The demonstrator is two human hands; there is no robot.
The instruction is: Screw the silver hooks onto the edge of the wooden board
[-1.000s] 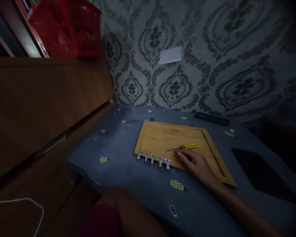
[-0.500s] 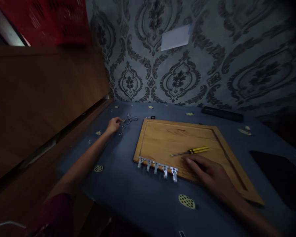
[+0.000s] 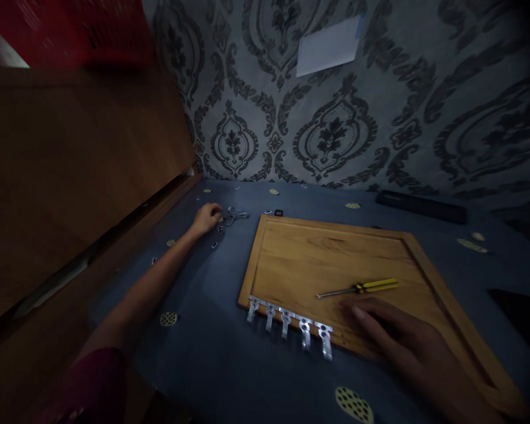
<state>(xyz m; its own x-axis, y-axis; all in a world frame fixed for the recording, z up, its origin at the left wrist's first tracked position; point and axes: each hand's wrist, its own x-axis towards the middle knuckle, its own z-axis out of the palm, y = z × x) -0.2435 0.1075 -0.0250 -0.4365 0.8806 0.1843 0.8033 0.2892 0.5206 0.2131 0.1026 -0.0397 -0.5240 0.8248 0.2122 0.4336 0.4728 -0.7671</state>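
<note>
My left hand (image 3: pixel 206 218) reaches far out over the blue cloth to a small pile of metal parts (image 3: pixel 234 216), fingers curled at its edge; whether it grips any I cannot make out. My right hand (image 3: pixel 395 337) lies flat, palm down, on the near part of a wooden board (image 3: pixel 335 253), fingers stretched. A yellow-handled screwdriver (image 3: pixel 362 288) lies on the board just beyond those fingers. A row of several silver metal hooks (image 3: pixel 291 325) sits along the board's near edge, left of my right hand.
The blue cloth (image 3: pixel 212 330) has yellow dotted patches and small loose bits. A brown wooden panel (image 3: pixel 70 171) rises on the left, patterned wallpaper behind. A dark bar (image 3: pixel 419 206) lies at the back right, a dark flat thing (image 3: pixel 519 318) at right.
My left arm came into view and stretched out to the metal parts at the back left. My right hand stayed on the board. The camera moved closer and tilted.
</note>
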